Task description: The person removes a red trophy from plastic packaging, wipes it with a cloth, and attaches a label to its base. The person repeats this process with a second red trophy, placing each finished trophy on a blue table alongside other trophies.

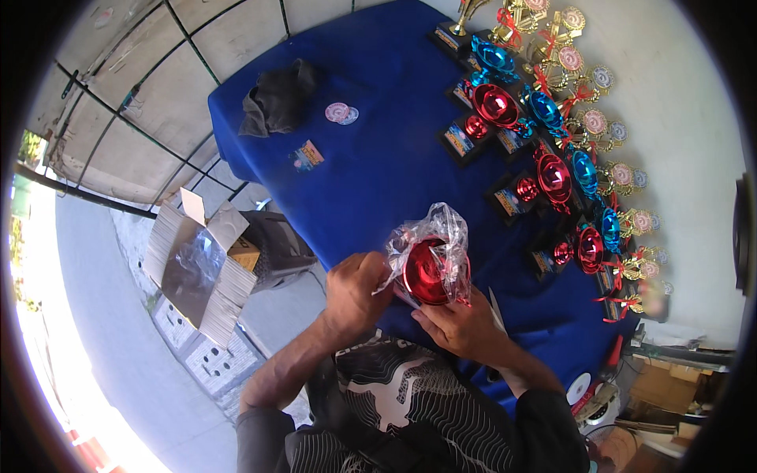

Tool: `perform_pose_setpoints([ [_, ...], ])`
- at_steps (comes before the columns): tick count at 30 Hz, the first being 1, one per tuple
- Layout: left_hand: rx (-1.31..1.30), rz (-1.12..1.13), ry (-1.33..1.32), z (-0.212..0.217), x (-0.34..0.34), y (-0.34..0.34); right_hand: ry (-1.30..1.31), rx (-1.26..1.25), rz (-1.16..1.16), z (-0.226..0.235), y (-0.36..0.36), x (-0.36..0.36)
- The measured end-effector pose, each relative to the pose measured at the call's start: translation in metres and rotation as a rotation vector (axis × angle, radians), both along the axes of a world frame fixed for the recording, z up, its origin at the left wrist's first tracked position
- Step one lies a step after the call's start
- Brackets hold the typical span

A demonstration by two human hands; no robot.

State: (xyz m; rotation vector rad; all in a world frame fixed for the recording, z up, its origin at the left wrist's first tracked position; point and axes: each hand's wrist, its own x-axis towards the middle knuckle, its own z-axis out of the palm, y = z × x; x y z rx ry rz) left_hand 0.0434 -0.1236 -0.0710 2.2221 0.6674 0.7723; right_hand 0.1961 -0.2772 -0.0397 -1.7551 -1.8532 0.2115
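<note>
At the left, an open cardboard box (227, 315) with ribbed flaps stands apart from the bench (394, 165), crumpled clear film (197, 256) inside it. The bench's left edge slants toward the near side under a smooth blue cloth. By its far left corner lies a rumpled dark cloth (280, 98); just right of that are two overlapping round badges (337, 113), with a small rectangular card (307, 156) nearer. A broad stretch of blue runs from these to the trophies at the right — the widest room for moving.

Near the middle, the left hand (356, 290) is closed, its grip pinching the clear wrap (448, 225). The red cup (426, 272) sits within that wrap, above the bench's near part: round, glossy, mouth facing up. The right hand (464, 325) has its grip around the cup's lower right side, through the wrinkled film. A pale pointed object (496, 309) shows just beside it.

Farther right, shiny red trophies (554, 177), blue trophies (585, 173) and ribboned gold trophies (593, 122) stand in rows — close to the pale wall (678, 102).
</note>
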Motion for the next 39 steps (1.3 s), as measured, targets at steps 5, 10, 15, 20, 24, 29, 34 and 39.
perform_pose_setpoints([
  [5,0.125,0.007,0.001,-0.010,0.004,0.020,-0.175,-0.023,0.008,0.002,-0.010,0.015],
  [10,0.189,-0.022,0.005,-0.018,0.008,0.024,-0.190,-0.032,0.046,0.003,-0.020,0.028],
  [15,0.398,-0.104,-0.068,-0.017,0.011,0.036,-0.185,-0.034,0.111,0.011,-0.027,0.044],
  [20,0.552,-0.090,-0.154,-0.012,0.016,0.050,-0.107,-0.065,0.177,0.020,-0.025,0.054],
  [24,0.317,-0.139,-0.089,0.012,-0.004,0.055,0.035,-0.156,0.185,0.027,-0.020,0.054],
  [29,-0.027,-0.271,-0.325,0.060,-0.040,0.044,0.207,-0.182,0.241,0.041,-0.018,0.045],
  [34,0.686,-0.350,-0.172,0.055,-0.023,-0.008,0.233,-0.142,0.299,0.059,-0.014,0.034],
  [39,0.730,-0.239,-0.241,0.025,-0.022,-0.008,0.106,-0.199,0.214,0.063,-0.020,0.029],
])
